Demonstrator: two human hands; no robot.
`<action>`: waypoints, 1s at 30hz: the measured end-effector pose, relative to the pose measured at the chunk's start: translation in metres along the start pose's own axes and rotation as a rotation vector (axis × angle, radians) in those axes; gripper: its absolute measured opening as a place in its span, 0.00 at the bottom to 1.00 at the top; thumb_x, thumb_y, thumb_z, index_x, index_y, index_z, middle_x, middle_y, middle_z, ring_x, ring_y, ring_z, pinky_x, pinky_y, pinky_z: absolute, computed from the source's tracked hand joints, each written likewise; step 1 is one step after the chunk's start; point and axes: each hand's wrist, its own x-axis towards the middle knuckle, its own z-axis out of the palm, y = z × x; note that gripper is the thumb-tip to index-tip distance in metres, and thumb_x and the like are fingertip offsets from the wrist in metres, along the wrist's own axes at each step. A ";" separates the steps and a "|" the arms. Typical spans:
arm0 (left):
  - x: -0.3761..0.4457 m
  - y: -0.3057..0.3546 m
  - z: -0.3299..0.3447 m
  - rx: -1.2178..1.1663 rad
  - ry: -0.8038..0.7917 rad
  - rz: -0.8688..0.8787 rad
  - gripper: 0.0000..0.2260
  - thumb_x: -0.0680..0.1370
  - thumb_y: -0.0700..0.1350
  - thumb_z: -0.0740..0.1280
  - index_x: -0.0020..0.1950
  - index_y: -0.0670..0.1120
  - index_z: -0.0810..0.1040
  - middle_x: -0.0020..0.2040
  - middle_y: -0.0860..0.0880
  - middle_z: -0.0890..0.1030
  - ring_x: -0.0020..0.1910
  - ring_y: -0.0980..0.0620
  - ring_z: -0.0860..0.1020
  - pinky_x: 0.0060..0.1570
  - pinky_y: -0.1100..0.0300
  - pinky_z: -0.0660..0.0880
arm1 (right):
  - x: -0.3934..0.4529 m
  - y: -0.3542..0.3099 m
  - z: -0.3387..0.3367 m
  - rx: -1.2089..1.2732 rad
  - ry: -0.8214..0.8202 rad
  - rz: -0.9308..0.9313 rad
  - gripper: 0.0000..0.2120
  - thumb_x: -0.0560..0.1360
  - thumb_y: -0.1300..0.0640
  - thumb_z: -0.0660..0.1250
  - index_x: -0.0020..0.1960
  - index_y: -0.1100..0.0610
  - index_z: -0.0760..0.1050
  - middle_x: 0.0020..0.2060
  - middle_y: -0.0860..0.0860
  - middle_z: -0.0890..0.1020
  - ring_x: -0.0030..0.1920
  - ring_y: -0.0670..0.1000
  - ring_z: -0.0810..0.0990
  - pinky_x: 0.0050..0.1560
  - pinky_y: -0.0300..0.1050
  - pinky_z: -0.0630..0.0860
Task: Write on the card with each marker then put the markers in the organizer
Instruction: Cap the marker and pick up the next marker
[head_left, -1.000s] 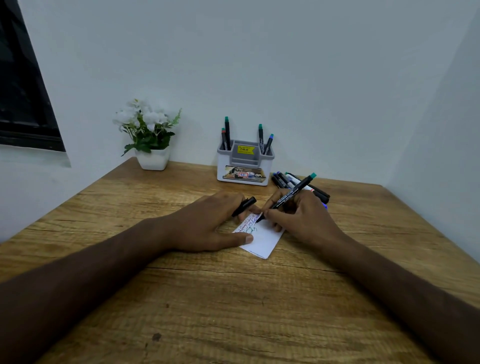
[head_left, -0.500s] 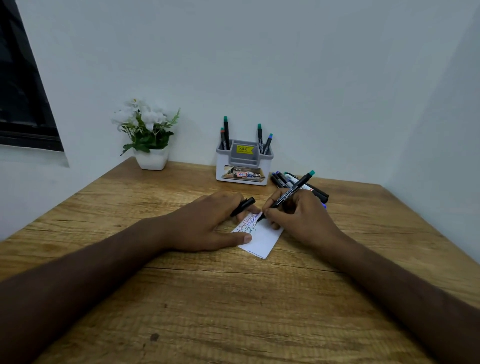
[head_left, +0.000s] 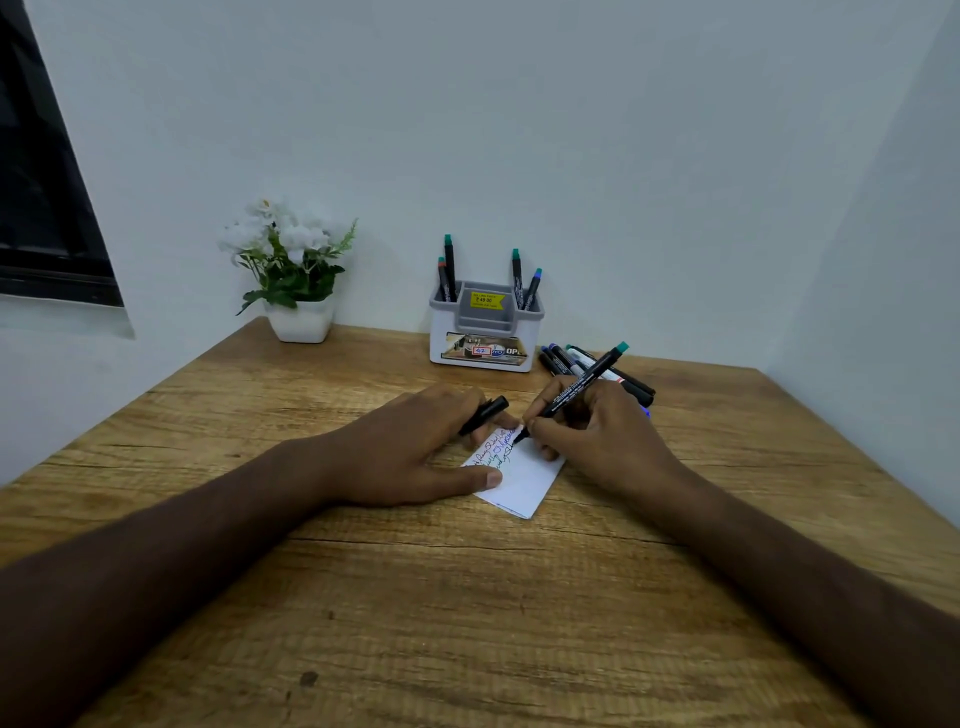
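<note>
white card (head_left: 524, 480) half hidden, right hand (head_left: 597, 436) gripping marker (head_left: 579, 387)

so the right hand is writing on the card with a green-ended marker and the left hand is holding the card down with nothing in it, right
Not quite. The left hand is not empty: it holds a black marker cap between its fingers while its thumb presses the card. The head view shows this. The rest stands: the right hand is writing on the card with the green-ended marker.

The writing on the card (head_left: 511, 470) beneath the right grip (head_left: 597, 441) was too small to read; the left grip (head_left: 415, 452) hid the card's edge.
</note>
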 end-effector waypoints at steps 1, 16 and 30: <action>0.000 0.000 0.000 0.000 -0.001 -0.001 0.21 0.76 0.75 0.59 0.58 0.62 0.65 0.54 0.58 0.74 0.52 0.60 0.73 0.53 0.50 0.77 | 0.000 0.000 0.000 0.005 -0.002 0.005 0.03 0.78 0.57 0.73 0.47 0.50 0.85 0.38 0.51 0.89 0.42 0.51 0.88 0.53 0.58 0.86; -0.002 0.002 -0.002 -0.015 0.003 0.023 0.18 0.79 0.71 0.63 0.59 0.61 0.66 0.54 0.60 0.73 0.53 0.62 0.71 0.50 0.57 0.72 | 0.000 0.001 0.000 0.053 0.007 0.000 0.04 0.78 0.60 0.73 0.47 0.52 0.85 0.38 0.53 0.88 0.39 0.49 0.87 0.50 0.54 0.86; 0.000 0.000 0.000 0.000 0.001 0.010 0.17 0.79 0.71 0.63 0.57 0.62 0.66 0.53 0.60 0.73 0.52 0.62 0.71 0.49 0.56 0.73 | -0.001 0.002 -0.001 0.069 0.033 0.023 0.03 0.78 0.59 0.74 0.49 0.52 0.85 0.35 0.52 0.88 0.38 0.48 0.88 0.52 0.51 0.85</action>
